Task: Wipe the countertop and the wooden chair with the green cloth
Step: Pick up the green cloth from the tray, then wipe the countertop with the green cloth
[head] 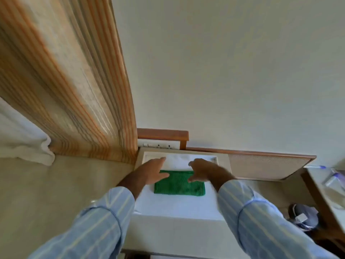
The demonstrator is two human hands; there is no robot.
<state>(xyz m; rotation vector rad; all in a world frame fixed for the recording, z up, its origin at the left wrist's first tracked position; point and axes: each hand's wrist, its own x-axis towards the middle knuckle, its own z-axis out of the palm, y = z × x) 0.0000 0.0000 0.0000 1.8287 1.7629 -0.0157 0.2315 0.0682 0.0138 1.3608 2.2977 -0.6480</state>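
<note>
A green cloth [179, 183], folded into a flat rectangle, lies on the white countertop [175, 204] below the wall. My left hand [152, 171] hovers over the cloth's far left corner with fingers spread. My right hand [202, 170] hovers over its far right corner, fingers apart too. Neither hand holds the cloth. No wooden chair shows in view.
A striped orange curtain [84, 90] hangs at the left, next to the counter. A socket strip [158, 146] under a wooden ledge sits behind the counter. A wood-framed panel [261, 165] runs to the right. A side table with plastic bottles [334, 179] stands at far right.
</note>
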